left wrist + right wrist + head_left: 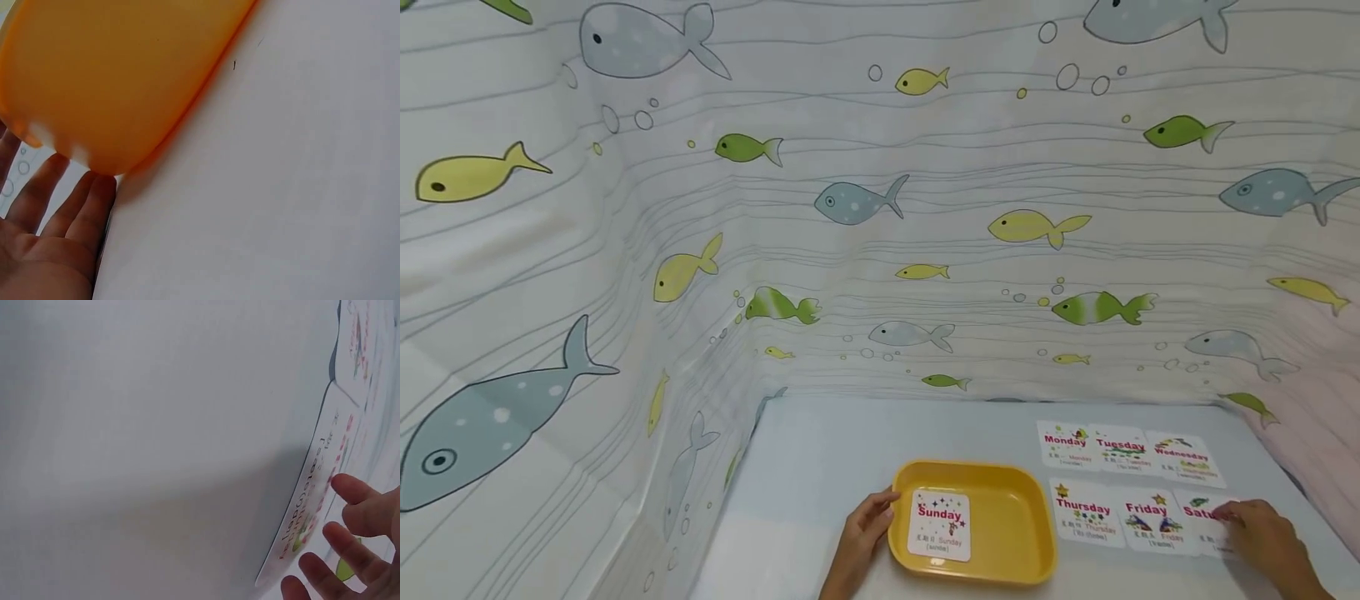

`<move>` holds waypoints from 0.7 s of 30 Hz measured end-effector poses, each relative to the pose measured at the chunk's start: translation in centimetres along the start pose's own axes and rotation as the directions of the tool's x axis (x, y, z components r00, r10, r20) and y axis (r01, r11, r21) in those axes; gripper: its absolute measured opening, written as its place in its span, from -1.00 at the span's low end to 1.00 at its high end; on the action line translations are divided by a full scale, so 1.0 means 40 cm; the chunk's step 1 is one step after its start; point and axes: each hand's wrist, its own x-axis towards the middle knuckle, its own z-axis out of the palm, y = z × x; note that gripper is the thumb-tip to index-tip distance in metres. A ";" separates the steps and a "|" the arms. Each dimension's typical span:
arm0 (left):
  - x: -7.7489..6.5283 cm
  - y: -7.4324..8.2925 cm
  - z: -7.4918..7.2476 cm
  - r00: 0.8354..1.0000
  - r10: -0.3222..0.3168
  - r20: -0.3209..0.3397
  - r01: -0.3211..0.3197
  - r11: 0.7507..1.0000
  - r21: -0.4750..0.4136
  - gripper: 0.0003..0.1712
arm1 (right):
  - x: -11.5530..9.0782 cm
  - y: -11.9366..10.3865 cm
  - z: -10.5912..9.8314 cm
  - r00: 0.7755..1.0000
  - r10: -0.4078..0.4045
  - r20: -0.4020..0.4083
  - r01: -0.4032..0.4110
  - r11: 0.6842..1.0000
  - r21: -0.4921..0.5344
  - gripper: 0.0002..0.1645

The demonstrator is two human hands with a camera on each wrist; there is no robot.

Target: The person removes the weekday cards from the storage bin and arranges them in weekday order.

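A yellow plastic tray [1009, 533] stands on the table with a Sunday card [940, 540] lying face up in its left part. My left hand [862, 533] is at the tray's left side, its fingertips touching the outer wall; the left wrist view shows these fingers [87, 209] extended. Over the right end of the Saturday card [1197, 515], my right hand [1270, 537] covers part of the print. Its fingers [350, 547] look spread in the right wrist view, with the card flat on the table near them. Beside it lies a Friday card [1156, 523].
To the tray's right are a Thursday card [1086, 512] and, in the row behind, Monday [1066, 447], Tuesday [1122, 452] and Wednesday [1183, 460] cards. Fish-printed white sheeting [970, 317] walls the pale table [827, 450] at the back and sides.
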 end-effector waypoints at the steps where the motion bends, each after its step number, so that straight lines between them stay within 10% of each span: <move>1: 0.001 -0.002 0.001 1.000 0.000 0.000 0.000 1.000 0.003 -0.52 | 0.000 0.000 0.000 1.000 -0.007 -0.018 0.007 1.000 -0.002 -0.73; 12: 0.001 0.001 0.001 1.000 0.015 0.008 -0.015 1.000 0.003 -0.53 | -0.007 -0.098 -0.032 0.988 -0.153 0.017 0.152 0.987 0.053 -0.56; 21: 0.001 0.000 0.002 1.000 -0.001 -0.014 0.001 0.999 0.037 -0.53 | -0.022 -0.217 -0.016 0.926 -0.371 -0.068 0.377 0.920 0.105 -0.50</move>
